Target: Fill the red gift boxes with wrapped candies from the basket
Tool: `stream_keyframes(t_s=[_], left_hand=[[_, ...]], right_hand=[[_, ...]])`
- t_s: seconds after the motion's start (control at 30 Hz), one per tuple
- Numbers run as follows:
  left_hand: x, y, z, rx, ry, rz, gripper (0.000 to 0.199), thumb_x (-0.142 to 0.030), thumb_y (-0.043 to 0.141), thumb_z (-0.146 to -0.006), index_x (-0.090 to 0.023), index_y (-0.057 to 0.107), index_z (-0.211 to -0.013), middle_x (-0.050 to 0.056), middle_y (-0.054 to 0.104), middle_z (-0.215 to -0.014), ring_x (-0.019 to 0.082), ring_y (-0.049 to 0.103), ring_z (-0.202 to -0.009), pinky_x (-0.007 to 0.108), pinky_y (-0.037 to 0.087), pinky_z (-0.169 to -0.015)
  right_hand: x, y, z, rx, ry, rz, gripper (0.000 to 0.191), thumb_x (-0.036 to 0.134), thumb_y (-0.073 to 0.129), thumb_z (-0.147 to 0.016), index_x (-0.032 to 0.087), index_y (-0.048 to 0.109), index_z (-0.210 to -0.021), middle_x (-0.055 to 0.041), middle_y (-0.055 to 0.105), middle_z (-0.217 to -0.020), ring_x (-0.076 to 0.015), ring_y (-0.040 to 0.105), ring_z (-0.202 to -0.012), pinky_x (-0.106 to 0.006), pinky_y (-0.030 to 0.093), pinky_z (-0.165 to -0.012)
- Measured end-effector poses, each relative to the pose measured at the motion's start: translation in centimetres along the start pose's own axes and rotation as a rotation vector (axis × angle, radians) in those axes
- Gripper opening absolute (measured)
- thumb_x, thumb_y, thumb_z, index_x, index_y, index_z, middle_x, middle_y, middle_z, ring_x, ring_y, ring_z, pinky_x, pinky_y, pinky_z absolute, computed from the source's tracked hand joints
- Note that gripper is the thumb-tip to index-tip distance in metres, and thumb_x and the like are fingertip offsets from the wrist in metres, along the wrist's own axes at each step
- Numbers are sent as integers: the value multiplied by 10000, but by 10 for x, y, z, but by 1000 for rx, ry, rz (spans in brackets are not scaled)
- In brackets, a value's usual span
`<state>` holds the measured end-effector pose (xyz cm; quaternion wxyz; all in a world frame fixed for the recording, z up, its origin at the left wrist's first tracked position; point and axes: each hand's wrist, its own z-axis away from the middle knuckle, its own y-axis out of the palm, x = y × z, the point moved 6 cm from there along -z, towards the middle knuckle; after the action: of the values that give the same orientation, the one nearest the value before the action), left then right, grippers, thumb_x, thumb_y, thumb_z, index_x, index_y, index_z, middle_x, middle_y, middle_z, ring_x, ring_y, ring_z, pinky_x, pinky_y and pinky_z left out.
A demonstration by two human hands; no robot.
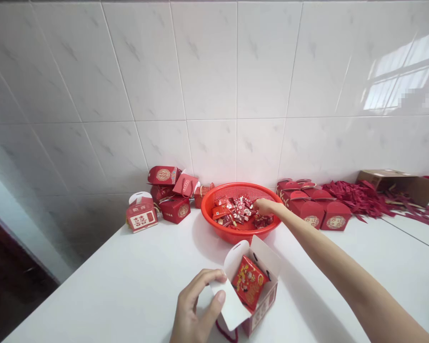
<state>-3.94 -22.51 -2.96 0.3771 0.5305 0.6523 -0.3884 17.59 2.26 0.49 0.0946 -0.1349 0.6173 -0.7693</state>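
Observation:
An open red gift box (260,312) with white inner flaps stands on the white table near the front. Inside it lies a red snack packet (250,283) with a printed picture. My left hand (200,305) pinches one white flap of the box between thumb and fingers. Farther back, a red plastic basket (241,236) holds several wrapped candies (235,209). My right hand (266,207) reaches into the basket's right side, its fingers down among the candies. The fingertips are hidden, so I cannot see what they hold, if anything.
Several red gift boxes (174,208) are piled at the back left, and one box (142,216) stands at the table's left edge. More closed boxes (307,209) stand right of the basket. Beyond them lie red paper shreds (357,196) and a cardboard box (400,186) against the tiled wall.

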Motion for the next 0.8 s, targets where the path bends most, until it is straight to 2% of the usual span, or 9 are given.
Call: stream_keyframes(t_s=[0.13, 0.27, 0.37, 0.5, 0.6, 0.7, 0.73, 0.8], left_hand=[[2, 1, -1, 41, 40, -27, 178, -378, 673, -873, -230, 755, -928, 50, 736, -936, 223, 688, -910, 279, 541, -835], [3, 2, 0, 66, 43, -45, 162, -363, 664, -885, -240, 755, -938, 46, 734, -947, 216, 685, -913, 272, 537, -829], [4, 2, 0, 77, 58, -62, 154, -352, 660, -891, -244, 756, -945, 49, 735, -960, 214, 686, -928, 270, 535, -837], [6, 0, -1, 106, 127, -98, 142, -315, 644, -907, -242, 753, -963, 55, 738, -976, 209, 697, -924, 264, 547, -825], [5, 0, -2, 139, 175, -125, 138, -285, 628, -920, -242, 746, -977, 55, 743, -979, 206, 707, -929, 260, 557, -824], [3, 0, -3, 154, 163, -153, 142, -275, 619, -926, -235, 743, -982, 63, 746, -993, 211, 709, -949, 269, 563, -841], [1, 1, -3, 157, 163, -159, 143, -274, 617, -927, -232, 744, -980, 65, 747, -991, 212, 711, -948, 270, 566, -841], [-3, 2, -3, 161, 178, -162, 147, -274, 611, -928, -229, 744, -972, 66, 749, -982, 210, 715, -937, 269, 570, -831]], right_hand=[[2, 14, -13, 80, 15, 14, 174, 105, 706, -742, 139, 755, -905, -121, 755, -938, -263, 711, -857, -279, 512, -678], [-1, 19, -19, 85, 5, -32, 165, 176, 794, -685, 139, 750, -840, -114, 750, -890, -261, 698, -805, -286, 510, -638], [-4, 19, -21, 42, -4, -111, 194, 206, 837, -624, 157, 744, -787, -77, 733, -771, -241, 680, -729, -272, 492, -594], [-6, 8, -17, -99, -58, -277, 122, 177, 810, -607, 167, 698, -652, -33, 679, -625, -214, 658, -689, -246, 464, -582], [-5, -10, -5, -235, -117, -450, 88, 227, 730, -712, 150, 686, -706, -50, 701, -691, -209, 668, -728, -253, 490, -625], [2, -29, 22, -324, -204, -655, 188, 323, 592, -866, 150, 666, -873, -68, 727, -849, -180, 685, -768, -266, 534, -690], [6, -34, 35, -334, -258, -749, 213, 357, 575, -887, 159, 651, -896, -63, 725, -878, -167, 686, -764, -271, 544, -706], [21, -45, 65, -310, -454, -1056, 252, 412, 676, -834, 167, 638, -880, -54, 717, -870, -167, 681, -741, -294, 554, -704]])
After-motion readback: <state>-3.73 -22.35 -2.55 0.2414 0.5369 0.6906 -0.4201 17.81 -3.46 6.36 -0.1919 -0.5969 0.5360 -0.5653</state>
